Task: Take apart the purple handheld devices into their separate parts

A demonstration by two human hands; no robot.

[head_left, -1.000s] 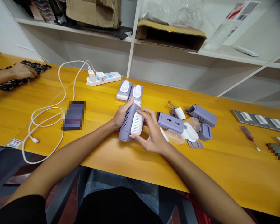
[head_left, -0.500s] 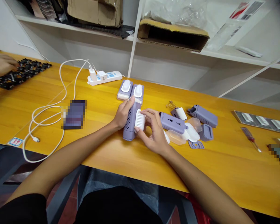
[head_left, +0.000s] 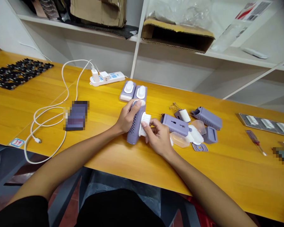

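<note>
My left hand (head_left: pixel 129 118) is wrapped round the upper part of a purple perforated housing (head_left: pixel 133 134), which is tilted above the table. Against the housing's right side sits a white bristled brush head (head_left: pixel 145 121). Thumb and fingers of my right hand (head_left: pixel 158 135) are closed on that brush head. Just behind my left hand stand two similar purple units (head_left: pixel 127 90) with white tops. To the right of my right hand lie a purple slotted casing (head_left: pixel 176 124), clear plastic covers (head_left: pixel 180 139), a white tray-like piece (head_left: pixel 196 135) and a flat purple plate (head_left: pixel 200 147).
A power strip (head_left: pixel 107 78) with white cables and a pixelated phone (head_left: pixel 77 115) are on the left. Black parts (head_left: pixel 21 72) cover the far left. A screwdriver (head_left: pixel 255 142) and a metal strip (head_left: pixel 266 124) lie right. Shelves with a cardboard box (head_left: pixel 177 36) rise behind.
The brush head has turned, and its bristles now show more plainly toward the right. My right fingers have shifted their hold on it. Another person's hand has left the far left.
</note>
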